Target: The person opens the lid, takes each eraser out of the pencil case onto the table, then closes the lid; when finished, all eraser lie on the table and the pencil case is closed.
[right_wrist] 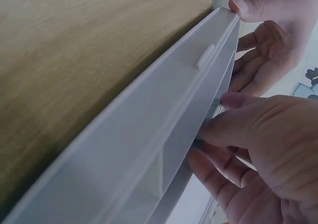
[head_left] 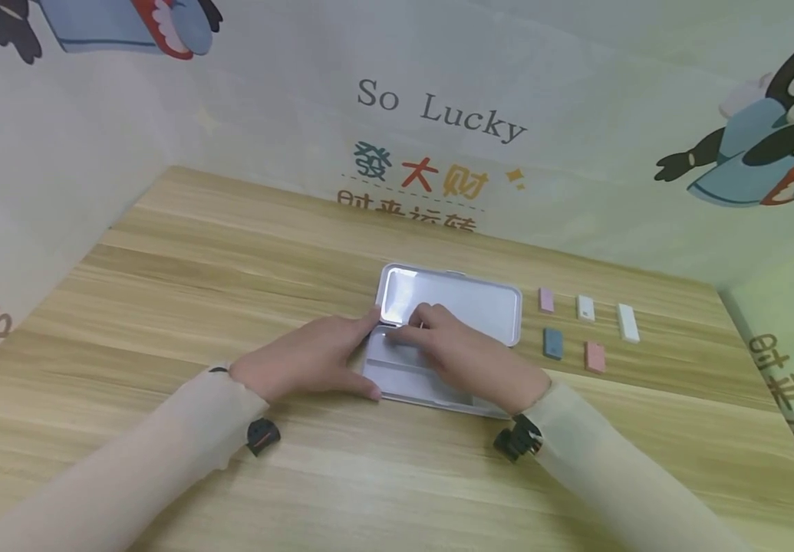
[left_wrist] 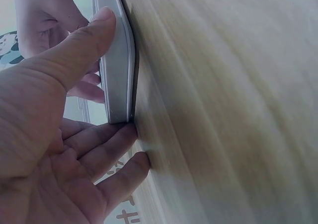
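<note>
A white pencil case (head_left: 403,381) lies with its lid (head_left: 466,295) folded back and its divided tray facing me. My left hand (head_left: 307,356) holds the tray's left end, thumb at the front corner and fingers toward the hinge side. Over the tray, my right hand (head_left: 462,353) has its thumb and fingers bent together near the left rear compartment. The right wrist view shows a bit of a small dark greenish piece (right_wrist: 198,143) between those fingertips; most of it is hidden. In the left wrist view, the left thumb (left_wrist: 94,35) presses the case's wall.
To the right of the case lie small flat blocks: purple (head_left: 546,300), white (head_left: 585,308), a longer white one (head_left: 627,323), blue (head_left: 552,343) and pink (head_left: 594,357). A printed cloth (head_left: 265,115) stands behind the wooden table (head_left: 182,253) and along its sides.
</note>
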A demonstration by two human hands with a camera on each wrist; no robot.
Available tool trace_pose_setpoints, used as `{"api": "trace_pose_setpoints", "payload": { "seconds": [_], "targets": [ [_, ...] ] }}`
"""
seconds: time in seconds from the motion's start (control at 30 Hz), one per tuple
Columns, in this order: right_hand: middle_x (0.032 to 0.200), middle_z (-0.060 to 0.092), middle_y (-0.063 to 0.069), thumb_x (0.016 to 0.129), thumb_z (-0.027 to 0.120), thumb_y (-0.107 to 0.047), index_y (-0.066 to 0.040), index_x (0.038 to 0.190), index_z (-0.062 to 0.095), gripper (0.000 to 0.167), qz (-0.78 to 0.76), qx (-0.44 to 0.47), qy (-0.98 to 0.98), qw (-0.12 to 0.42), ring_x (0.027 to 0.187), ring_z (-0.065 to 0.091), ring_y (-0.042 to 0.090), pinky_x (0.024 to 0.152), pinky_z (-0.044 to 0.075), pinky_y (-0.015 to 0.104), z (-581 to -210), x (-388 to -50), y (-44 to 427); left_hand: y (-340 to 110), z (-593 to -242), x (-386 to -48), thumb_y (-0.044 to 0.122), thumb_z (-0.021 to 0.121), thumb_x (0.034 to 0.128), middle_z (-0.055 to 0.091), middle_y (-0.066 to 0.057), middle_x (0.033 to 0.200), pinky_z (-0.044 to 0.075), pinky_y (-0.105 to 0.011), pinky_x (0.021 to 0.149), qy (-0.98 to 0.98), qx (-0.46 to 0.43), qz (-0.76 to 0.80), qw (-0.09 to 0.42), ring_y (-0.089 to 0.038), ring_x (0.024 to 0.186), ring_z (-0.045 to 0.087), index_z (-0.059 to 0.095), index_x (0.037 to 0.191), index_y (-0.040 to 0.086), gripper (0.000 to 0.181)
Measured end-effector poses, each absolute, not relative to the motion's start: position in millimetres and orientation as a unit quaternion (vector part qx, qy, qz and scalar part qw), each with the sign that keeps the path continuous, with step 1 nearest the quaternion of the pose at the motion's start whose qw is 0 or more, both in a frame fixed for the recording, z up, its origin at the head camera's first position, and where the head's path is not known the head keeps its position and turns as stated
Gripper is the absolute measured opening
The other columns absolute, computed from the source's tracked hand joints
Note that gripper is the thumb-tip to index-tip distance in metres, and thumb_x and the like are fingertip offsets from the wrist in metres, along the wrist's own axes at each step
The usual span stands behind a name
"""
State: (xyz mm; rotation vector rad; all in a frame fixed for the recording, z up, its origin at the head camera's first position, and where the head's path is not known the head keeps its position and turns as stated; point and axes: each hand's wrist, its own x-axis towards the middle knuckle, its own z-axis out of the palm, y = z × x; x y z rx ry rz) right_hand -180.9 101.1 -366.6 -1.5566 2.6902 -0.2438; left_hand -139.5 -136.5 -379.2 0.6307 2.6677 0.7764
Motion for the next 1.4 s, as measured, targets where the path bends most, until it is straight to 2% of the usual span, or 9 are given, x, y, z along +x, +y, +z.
{"api": "trace_pose_setpoints", "payload": {
  "seconds": [0.1,0.37,0.83,1.07,1.23,1.4],
  "targets": [
    [0.108,0.061,0.007,0.101,0.060,0.003,-0.020,0.135,0.067,0.042,-0.058,-0.499,0.865,0.007,0.097,0.055,0.018,0.085,0.055,0.029,-367,-182,98,-137,-378,-140,0.043,0.088,0.0831,0.052,-0.021,0.158,0.043,-0.047,0.123,0.926,0.218,0.272,0.148,-0.031,0.145,0.054,0.020,0.166,0.000,0.115],
    [0.115,0.059,0.004,0.103,0.059,-0.001,-0.024,0.141,0.061,0.044,-0.009,-0.487,0.873,0.019,0.100,0.054,0.017,0.083,0.057,0.026,-369,-182,95,-137,-379,-140,0.044,0.087,0.0837,0.050,-0.023,0.158,0.042,-0.048,0.124,0.925,0.227,0.268,0.143,-0.034,0.146,0.053,0.021,0.165,-0.003,0.115],
    [0.110,0.060,0.007,0.100,0.063,0.000,-0.020,0.139,0.059,0.044,0.050,-0.499,0.865,-0.011,0.098,0.057,0.017,0.081,0.059,0.026,-366,-182,93,-137,-379,-140,0.045,0.087,0.0831,0.050,-0.025,0.158,0.044,-0.048,0.122,0.929,0.227,0.258,0.137,-0.036,0.145,0.053,0.023,0.164,-0.005,0.114],
    [0.108,0.062,0.007,0.101,0.062,-0.001,-0.018,0.138,0.059,0.040,0.034,-0.509,0.860,-0.025,0.095,0.057,0.015,0.077,0.057,0.023,-368,-183,98,-138,-378,-140,0.042,0.089,0.0822,0.053,-0.022,0.157,0.043,-0.047,0.123,0.924,0.225,0.276,0.143,-0.032,0.144,0.055,0.020,0.166,0.001,0.116],
    [0.106,0.063,0.005,0.100,0.066,-0.002,-0.018,0.142,0.057,0.046,0.026,-0.506,0.861,-0.041,0.091,0.056,0.012,0.074,0.055,0.022,-364,-180,102,-138,-379,-140,0.043,0.088,0.0824,0.054,-0.021,0.156,0.044,-0.047,0.122,0.925,0.225,0.274,0.140,-0.031,0.142,0.056,0.022,0.166,0.000,0.115],
    [0.104,0.065,0.005,0.098,0.069,-0.003,-0.012,0.141,0.058,0.045,0.003,-0.495,0.867,-0.053,0.086,0.056,0.010,0.074,0.056,0.021,-363,-178,109,-138,-380,-140,0.043,0.089,0.0824,0.059,-0.019,0.151,0.046,-0.046,0.121,0.923,0.228,0.277,0.137,-0.029,0.138,0.060,0.022,0.166,0.000,0.115]
  ]
}}
